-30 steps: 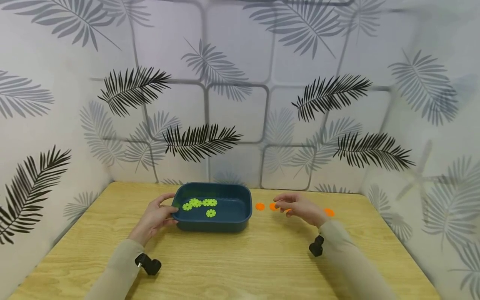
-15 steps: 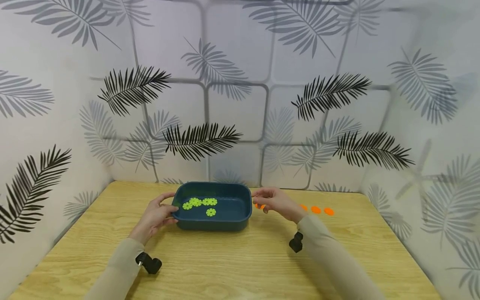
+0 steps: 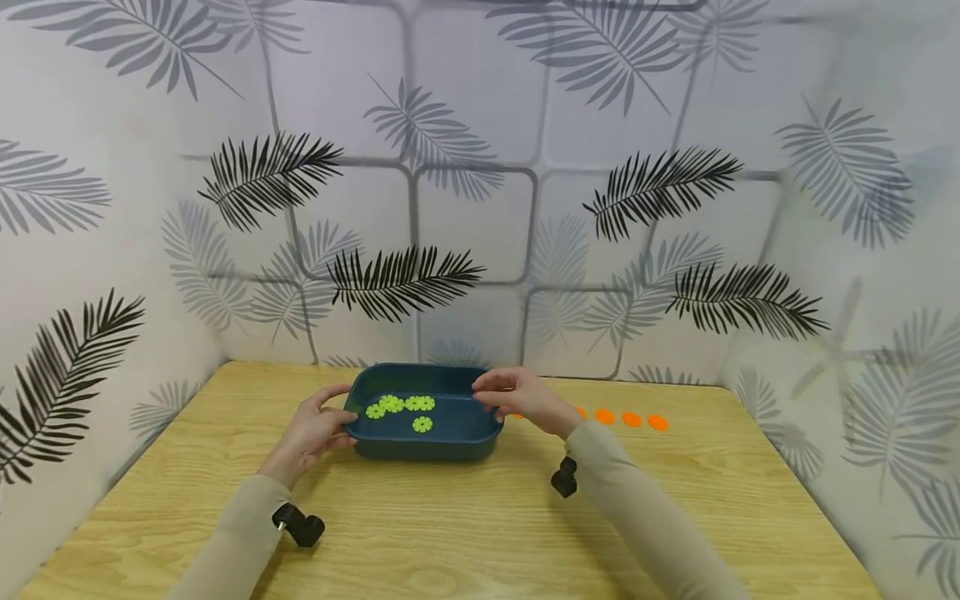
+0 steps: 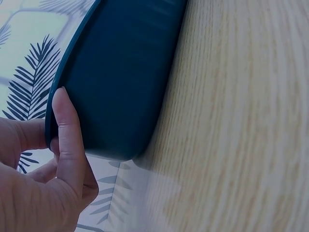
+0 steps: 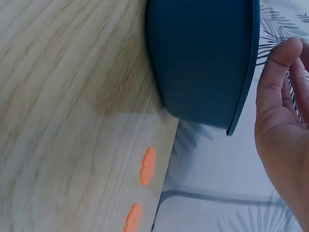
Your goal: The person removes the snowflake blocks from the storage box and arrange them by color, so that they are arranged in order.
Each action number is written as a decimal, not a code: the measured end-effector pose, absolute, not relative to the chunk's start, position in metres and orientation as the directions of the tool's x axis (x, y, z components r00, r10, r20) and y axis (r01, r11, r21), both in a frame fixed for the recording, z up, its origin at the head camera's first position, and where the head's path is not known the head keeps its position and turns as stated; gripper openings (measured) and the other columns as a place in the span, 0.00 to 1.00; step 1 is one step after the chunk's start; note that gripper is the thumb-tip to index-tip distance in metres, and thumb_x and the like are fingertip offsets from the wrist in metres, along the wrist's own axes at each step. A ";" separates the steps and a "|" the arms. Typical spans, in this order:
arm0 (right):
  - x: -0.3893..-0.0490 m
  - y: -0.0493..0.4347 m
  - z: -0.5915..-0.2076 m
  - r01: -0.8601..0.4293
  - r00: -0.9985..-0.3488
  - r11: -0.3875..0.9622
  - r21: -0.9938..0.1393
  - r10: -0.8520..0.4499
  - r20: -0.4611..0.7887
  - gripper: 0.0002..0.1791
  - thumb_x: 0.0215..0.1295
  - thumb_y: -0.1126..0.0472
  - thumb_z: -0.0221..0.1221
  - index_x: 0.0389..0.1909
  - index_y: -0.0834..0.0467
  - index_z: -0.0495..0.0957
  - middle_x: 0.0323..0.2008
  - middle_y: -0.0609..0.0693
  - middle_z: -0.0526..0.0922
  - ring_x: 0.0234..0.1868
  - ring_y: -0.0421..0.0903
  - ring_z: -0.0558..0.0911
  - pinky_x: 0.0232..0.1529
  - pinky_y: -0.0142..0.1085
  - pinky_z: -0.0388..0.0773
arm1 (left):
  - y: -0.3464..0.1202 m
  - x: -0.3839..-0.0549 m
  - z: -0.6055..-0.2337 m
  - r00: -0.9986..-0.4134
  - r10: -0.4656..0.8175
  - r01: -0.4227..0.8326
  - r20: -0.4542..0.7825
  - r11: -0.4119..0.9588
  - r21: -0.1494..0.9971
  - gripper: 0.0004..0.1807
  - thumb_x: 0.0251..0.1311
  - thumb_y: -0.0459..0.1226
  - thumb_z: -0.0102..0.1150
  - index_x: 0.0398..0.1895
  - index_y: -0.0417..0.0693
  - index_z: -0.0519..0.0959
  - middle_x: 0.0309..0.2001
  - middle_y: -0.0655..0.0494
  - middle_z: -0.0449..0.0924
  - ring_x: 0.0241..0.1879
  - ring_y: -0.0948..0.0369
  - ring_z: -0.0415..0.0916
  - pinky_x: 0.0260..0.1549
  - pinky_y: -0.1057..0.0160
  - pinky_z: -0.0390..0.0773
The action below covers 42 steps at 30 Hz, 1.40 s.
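A dark blue rectangular bin (image 3: pixel 423 451) stands on the table, with several light-green flower-shaped discs (image 3: pixel 422 424) lying inside it. My left hand (image 3: pixel 313 429) grips the bin's left end at the rim; the left wrist view shows its fingers (image 4: pixel 69 140) against the wall. Above the bin's right rim is my right hand (image 3: pixel 525 399), fingers loosely bent. In the right wrist view a gap shows between thumb and fingers, and nothing is visible in them. To the right of the bin lie several orange flower-shaped discs (image 3: pixel 604 416) in a row, some partly hidden by my right hand.
The wooden table (image 3: pixel 420 533) reaches back to a wall (image 3: pixel 472 225) with a leaf pattern, close behind the bin. Side walls stand at left and right. A small black device (image 3: pixel 300 527) is strapped to each wrist.
My right hand has moved left from above the orange discs to the bin's right rim, uncovering several of them. My left hand and the bin have stayed in place.
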State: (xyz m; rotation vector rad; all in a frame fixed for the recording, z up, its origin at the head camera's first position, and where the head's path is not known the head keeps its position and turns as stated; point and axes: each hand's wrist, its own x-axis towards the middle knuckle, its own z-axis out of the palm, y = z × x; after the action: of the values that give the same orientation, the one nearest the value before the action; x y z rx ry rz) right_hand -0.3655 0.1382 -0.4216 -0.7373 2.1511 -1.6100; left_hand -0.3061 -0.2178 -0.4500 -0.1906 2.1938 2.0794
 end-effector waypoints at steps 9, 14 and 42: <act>-0.373 0.116 -0.426 -0.217 -0.751 0.177 -0.960 -0.658 0.049 0.16 0.68 0.62 0.60 0.55 0.60 0.78 0.56 0.66 0.77 0.55 0.68 0.75 0.54 0.59 0.77 | -0.216 -0.305 -0.449 -0.985 -0.016 -0.172 -0.171 0.060 0.983 0.33 0.68 0.29 0.51 0.75 0.49 0.58 0.47 0.38 0.75 0.32 0.58 0.83 0.33 0.62 0.86; -0.379 0.104 -0.429 -0.222 -0.742 0.196 -0.955 -0.669 0.035 0.17 0.65 0.65 0.62 0.55 0.59 0.78 0.53 0.60 0.80 0.53 0.59 0.80 0.54 0.53 0.80 | -0.215 -0.305 -0.450 -0.985 -0.016 -0.174 -0.173 0.057 0.983 0.33 0.67 0.29 0.52 0.75 0.49 0.57 0.48 0.37 0.74 0.32 0.58 0.83 0.33 0.62 0.86; -0.386 0.044 -0.449 -0.418 -0.607 0.551 -0.722 -0.761 -0.229 0.29 0.64 0.76 0.58 0.65 0.53 0.73 0.70 0.58 0.65 0.54 0.52 0.80 0.48 0.36 0.82 | -0.216 -0.306 -0.450 -0.986 -0.025 -0.166 -0.165 0.065 0.984 0.33 0.68 0.29 0.52 0.75 0.50 0.57 0.43 0.42 0.77 0.30 0.59 0.83 0.34 0.60 0.86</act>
State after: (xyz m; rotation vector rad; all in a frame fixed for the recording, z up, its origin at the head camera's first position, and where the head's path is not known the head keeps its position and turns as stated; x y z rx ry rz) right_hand -0.3857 0.0441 -0.4487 -0.9472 2.2590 -0.8559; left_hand -0.3063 -0.2158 -0.4502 -0.1995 2.2147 2.0697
